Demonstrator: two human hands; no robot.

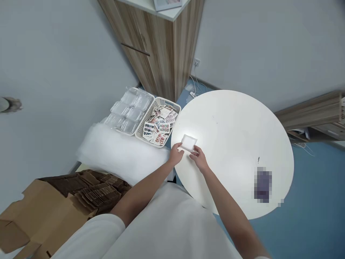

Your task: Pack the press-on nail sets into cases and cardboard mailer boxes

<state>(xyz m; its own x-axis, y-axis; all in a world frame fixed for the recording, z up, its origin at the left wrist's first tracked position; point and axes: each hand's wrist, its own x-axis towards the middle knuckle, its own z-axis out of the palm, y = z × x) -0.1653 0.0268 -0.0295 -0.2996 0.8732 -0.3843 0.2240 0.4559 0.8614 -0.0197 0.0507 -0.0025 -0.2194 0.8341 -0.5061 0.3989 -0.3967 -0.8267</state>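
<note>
A small square white pad or packet (188, 142) lies near the left edge of the round white table (237, 136). Both my hands hold it by its near edge. My left hand (175, 154) pinches its left corner with fingers closed. My right hand (198, 157) pinches its right corner, fingers closed too.
To the left of the table a white basket (175, 106) holds several printed cards, and beside it lie clear plastic cases (129, 111). A white foam roll (118, 151) and an open cardboard box (54, 208) with brown folded pieces sit nearer. A wooden cabinet (159, 43) stands behind. A blurred dark object (262, 185) lies on the table's right.
</note>
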